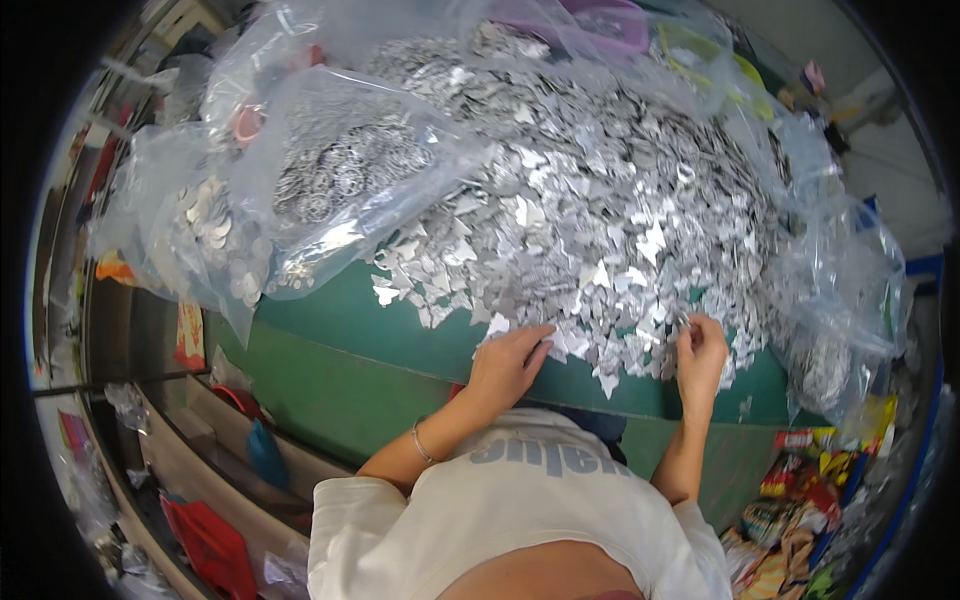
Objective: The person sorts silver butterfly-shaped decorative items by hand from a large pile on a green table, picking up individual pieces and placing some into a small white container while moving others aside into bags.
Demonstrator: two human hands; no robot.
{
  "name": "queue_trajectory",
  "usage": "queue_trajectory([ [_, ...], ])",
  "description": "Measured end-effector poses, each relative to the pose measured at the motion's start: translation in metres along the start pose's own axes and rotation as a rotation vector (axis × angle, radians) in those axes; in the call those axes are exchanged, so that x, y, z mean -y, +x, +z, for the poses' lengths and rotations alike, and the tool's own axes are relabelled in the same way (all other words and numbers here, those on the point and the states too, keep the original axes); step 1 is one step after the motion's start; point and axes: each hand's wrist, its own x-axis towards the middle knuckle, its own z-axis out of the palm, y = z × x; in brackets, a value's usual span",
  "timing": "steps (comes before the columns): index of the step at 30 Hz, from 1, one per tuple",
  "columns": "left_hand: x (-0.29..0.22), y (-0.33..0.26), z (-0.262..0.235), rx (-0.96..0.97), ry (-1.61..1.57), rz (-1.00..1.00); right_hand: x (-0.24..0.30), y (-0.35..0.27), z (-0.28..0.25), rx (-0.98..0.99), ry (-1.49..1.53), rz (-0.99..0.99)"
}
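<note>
A wide heap of small flat silver metal pieces (600,230), many with pointed star-like outlines, covers the green tabletop (330,325). At its near edge, left of centre, my left hand (505,372) rests among loose pieces. Its fingers reach to the right, the thumb a little apart, and I see nothing held in them. Further right, my right hand (703,358) is over the front of the heap with thumb and forefinger pinched together. Whatever lies between those fingertips is too small to make out.
Clear plastic bags stand around the heap; the left bag (350,170) holds ring-shaped metal pieces. A purple basket (605,25) and a yellow-green basket (710,60) are at the back. Colourful packets (800,480) lie at the lower right. Wooden shelving (220,450) is on the left.
</note>
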Motion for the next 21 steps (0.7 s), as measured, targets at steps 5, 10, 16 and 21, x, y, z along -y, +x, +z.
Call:
queue_trajectory([
  [5,0.010,-0.008,-0.021,-0.062,0.014,-0.159,0.011,0.007,-0.005,0.337,0.528,0.232],
  [10,0.029,-0.021,-0.034,-0.229,-0.015,-0.229,0.044,0.041,0.007,0.976,0.568,0.276],
  [16,0.038,-0.027,-0.025,-0.380,-0.145,-0.230,0.104,0.100,0.033,1.336,0.503,0.113],
  [21,0.043,-0.029,-0.020,-0.389,-0.107,-0.251,0.201,0.181,0.048,1.000,0.172,-0.383],
])
